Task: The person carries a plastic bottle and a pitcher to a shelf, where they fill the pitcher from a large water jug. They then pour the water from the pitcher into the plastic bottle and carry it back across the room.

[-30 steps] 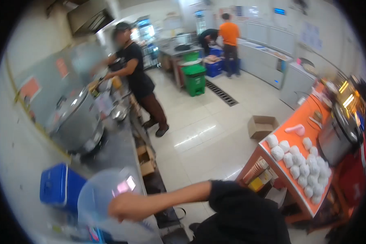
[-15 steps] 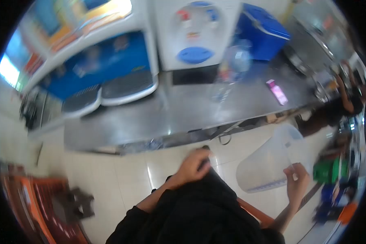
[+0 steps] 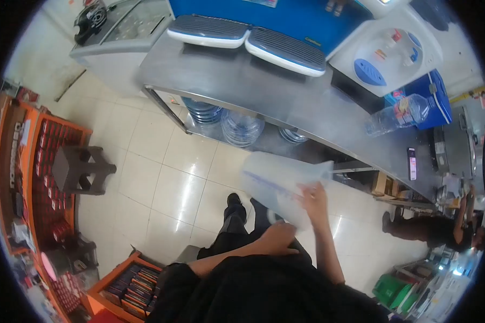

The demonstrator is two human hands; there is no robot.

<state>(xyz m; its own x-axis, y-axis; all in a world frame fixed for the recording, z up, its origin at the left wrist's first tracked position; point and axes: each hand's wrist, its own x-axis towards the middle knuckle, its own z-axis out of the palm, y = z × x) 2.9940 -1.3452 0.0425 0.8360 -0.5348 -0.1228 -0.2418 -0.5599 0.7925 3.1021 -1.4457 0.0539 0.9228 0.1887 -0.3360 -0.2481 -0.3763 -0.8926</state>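
A large translucent plastic measuring jug (image 3: 275,177) is tilted nearly on its side above the floor, its violet scale marks facing me. My right hand (image 3: 313,200) is closed around its handle. Close below the jug, in front of my dark clothing, my left hand (image 3: 279,238) is loosely closed with its back towards me. Its curled fingers are mostly hidden, and I cannot see whether anything is in them. The metal counter (image 3: 307,116) runs beyond the jug.
Drink machine trays (image 3: 285,49), a white water dispenser (image 3: 388,54), a plastic bottle (image 3: 399,114) and a phone (image 3: 412,163) are on the counter. Large water bottles (image 3: 242,127) stand underneath. A brown stool (image 3: 81,169) is at left; another person (image 3: 436,230) stands at far right.
My view has swung left, so the counter sits higher and slants. The jug, still in my right hand, has come in front of me and tipped further over. My left hand stays closed.
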